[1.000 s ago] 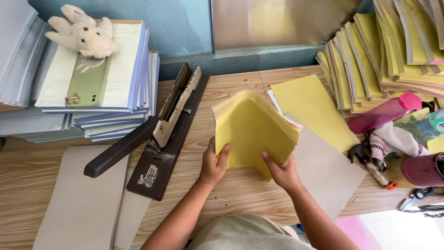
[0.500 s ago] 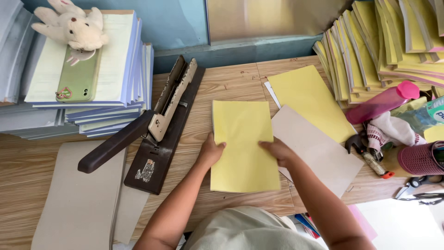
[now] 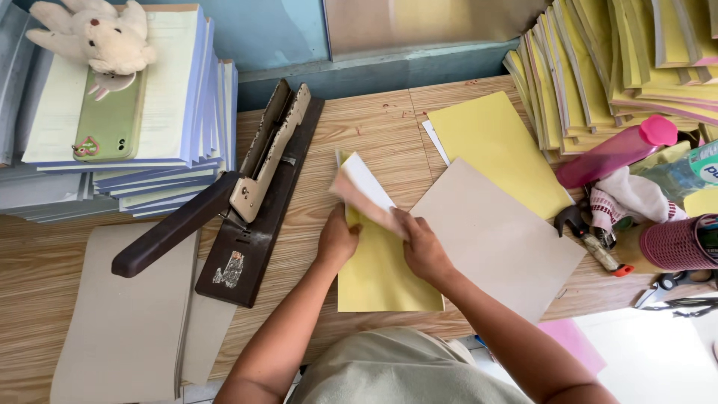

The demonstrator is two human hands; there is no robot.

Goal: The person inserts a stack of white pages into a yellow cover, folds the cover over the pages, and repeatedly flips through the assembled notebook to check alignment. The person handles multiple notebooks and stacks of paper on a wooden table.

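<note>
The yellow paper (image 3: 385, 273) is lain flat on the table (image 3: 359, 135), beside the big stapler (image 3: 254, 202). It is pressed down by the left hand (image 3: 336, 241), so it stays put. A page (image 3: 364, 193) is pinched and lifted by the right hand (image 3: 422, 247).

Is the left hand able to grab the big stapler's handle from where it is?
Probably yes. The left hand rests on the yellow sheet, and only bare wooden desk lies between it and the stapler; the handle sticks out leftward, unblocked.
</note>
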